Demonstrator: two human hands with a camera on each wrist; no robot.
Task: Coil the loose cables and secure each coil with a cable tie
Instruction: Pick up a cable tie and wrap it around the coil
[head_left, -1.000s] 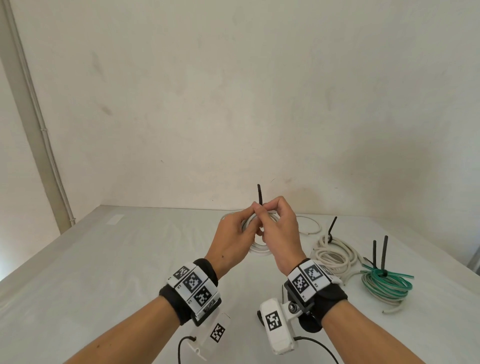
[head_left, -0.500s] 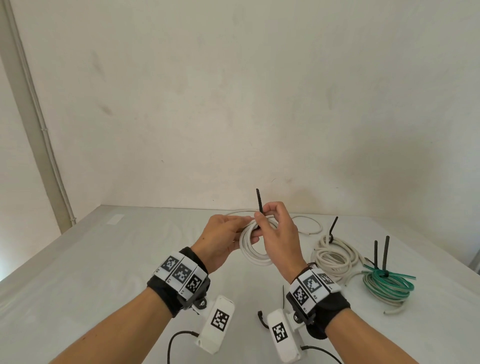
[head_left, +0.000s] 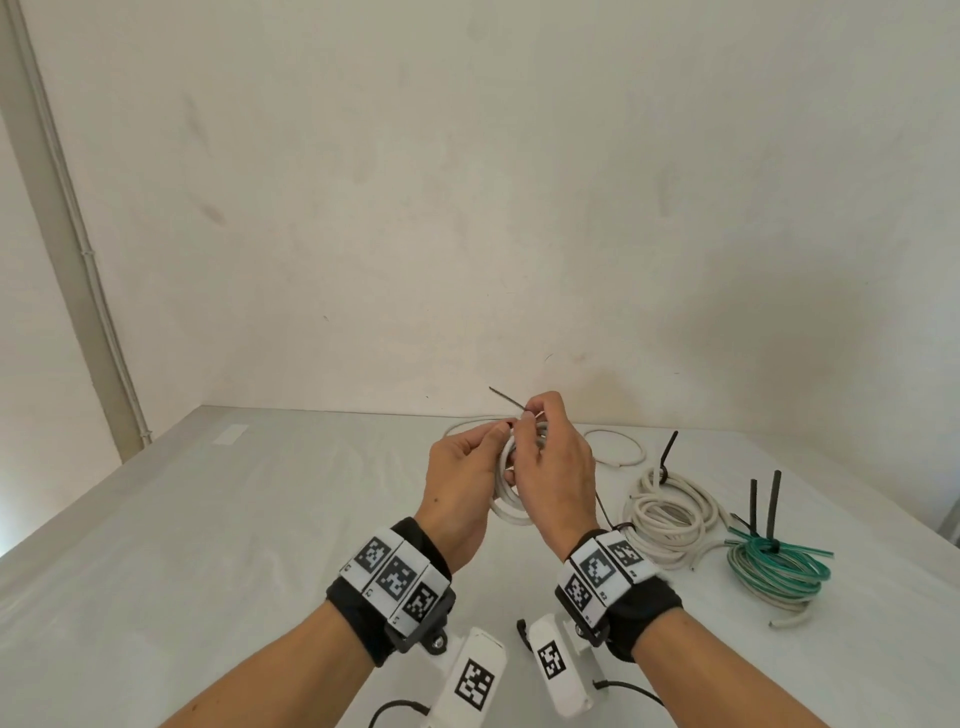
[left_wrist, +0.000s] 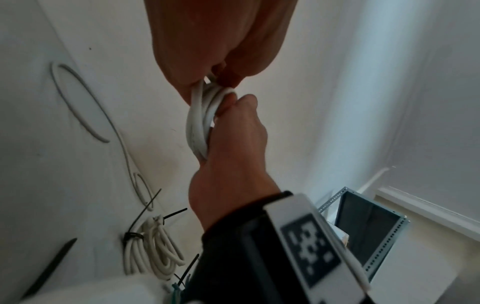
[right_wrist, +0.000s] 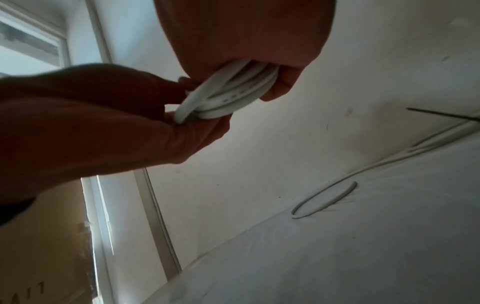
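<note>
Both hands raised above tabletop (head_left: 218, 519). Left hand (head_left: 460, 486) fingers curled round white cable coil (head_left: 506, 501), gripping it. Right hand (head_left: 553, 467) fingers also wrapped on the coil, fingertips pinching black cable tie (head_left: 506, 400), whose tail points up-left. On tabletop to the right: tied white coil (head_left: 670, 514), beside it tied green-white coil (head_left: 774, 569). Loose white cable (head_left: 618, 447) lies behind.
</note>
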